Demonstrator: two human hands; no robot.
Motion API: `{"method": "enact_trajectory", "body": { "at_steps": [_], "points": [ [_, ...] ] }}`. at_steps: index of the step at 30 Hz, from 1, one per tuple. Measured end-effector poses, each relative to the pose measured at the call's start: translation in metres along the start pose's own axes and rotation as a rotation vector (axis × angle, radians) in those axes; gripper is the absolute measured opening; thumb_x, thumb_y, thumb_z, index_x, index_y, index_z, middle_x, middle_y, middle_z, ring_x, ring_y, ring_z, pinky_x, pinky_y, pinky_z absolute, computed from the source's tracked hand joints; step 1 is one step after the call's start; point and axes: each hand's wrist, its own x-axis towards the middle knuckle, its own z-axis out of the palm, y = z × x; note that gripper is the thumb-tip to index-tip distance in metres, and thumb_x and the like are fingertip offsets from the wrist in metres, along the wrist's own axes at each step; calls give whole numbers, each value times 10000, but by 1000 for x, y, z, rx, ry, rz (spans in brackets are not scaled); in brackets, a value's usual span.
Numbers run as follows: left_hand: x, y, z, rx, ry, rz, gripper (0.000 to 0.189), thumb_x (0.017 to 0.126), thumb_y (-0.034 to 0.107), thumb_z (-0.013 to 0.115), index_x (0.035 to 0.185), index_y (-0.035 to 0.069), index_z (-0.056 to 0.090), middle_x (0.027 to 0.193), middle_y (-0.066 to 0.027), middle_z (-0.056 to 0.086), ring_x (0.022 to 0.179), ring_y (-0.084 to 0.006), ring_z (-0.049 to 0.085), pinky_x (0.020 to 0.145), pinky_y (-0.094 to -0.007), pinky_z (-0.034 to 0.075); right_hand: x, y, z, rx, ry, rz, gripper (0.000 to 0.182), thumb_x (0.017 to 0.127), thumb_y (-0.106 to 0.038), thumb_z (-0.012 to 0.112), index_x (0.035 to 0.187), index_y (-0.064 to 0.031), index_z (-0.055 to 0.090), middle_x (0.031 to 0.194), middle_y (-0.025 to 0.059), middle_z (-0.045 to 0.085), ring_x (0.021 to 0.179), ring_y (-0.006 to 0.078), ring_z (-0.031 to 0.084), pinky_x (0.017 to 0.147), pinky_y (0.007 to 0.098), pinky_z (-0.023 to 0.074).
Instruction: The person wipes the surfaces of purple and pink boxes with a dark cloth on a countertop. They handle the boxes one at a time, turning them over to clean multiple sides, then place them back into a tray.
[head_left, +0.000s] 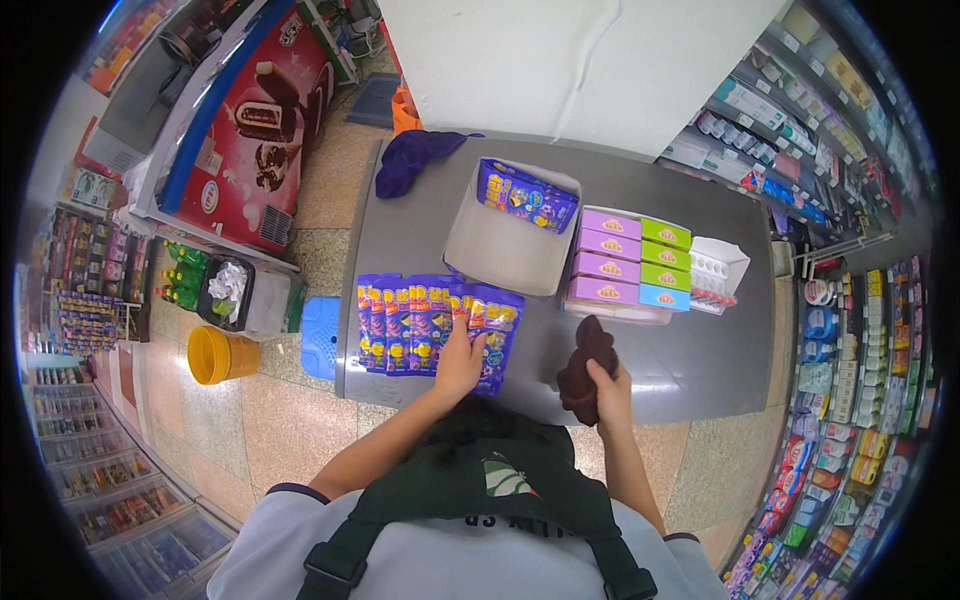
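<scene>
My left hand (459, 364) lies over the right end of a row of overlapping purple snack pouches (397, 326), fingers touching the rightmost pouch (501, 337). Whether it grips that pouch or only rests on it, I cannot tell. A crumpled dark brown cloth (581, 375) is held in my right hand (613, 394), over the front part of the grey table (697, 367). Just beyond the row stands an open box (502, 251), with more purple pouches (529, 196) at its far end.
To the right are small purple cartons (609, 246), green cartons (666, 256) and an open white box (720, 274). A dark purple cloth (409, 161) lies at the far left corner. Past the left edge are a blue stool (321, 337) and a yellow bucket (217, 356).
</scene>
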Motion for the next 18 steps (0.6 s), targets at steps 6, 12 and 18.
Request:
{"method": "enact_trajectory", "body": {
  "at_steps": [6,12,18],
  "points": [
    [-6,13,-2,184,197,232,610,773,142,653,1268,-37,344,1242,-285,405,1122,-420,432,933,-427,373,21,60,-24,-734,114,-321,434,736,-170,671,1121,-8,553,991,143,585,920,289,559,823,373,440],
    [15,-33,-63,498,540,269,646,746,200,678,1266,-28,369,1253,-268,402,1196,-400,357,1013,-469,263,17,26,5,-1348,226,-736,474,720,-208,657,1147,-45,536,1149,163,498,1062,347,458,922,441,362],
    [40,-120,-115,373,606,-79,758,801,459,601,1301,-45,335,1281,-282,372,1181,-407,363,996,-451,284,56,76,69,-989,-208,-33,728,734,-479,639,1246,-9,423,1084,175,566,987,318,565,841,399,447]
  ]
}}
